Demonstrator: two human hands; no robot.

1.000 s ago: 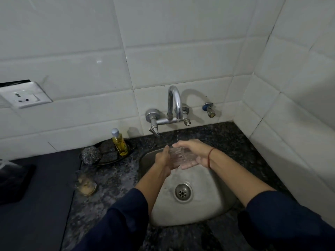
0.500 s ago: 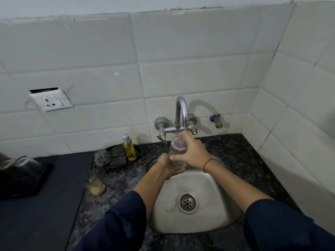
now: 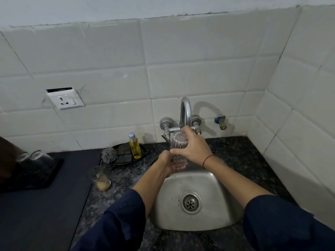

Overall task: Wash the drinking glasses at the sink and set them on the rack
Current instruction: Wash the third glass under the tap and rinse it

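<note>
Ribbed glass upright under tap spout; right hand grips rim end, left hand wraps base. Risk: wet glass slips, strikes steel sink; rim knocks spout.

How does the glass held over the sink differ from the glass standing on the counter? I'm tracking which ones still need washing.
The held glass is gripped by both hands, right hand and left hand, above the sink; the counter glass stands untouched left of it. The held glass looks clear inside; the counter glass holds yellowish residue. The held glass has a ribbed wall and looks taller; the counter glass looks shorter. Both are transparent.
</note>
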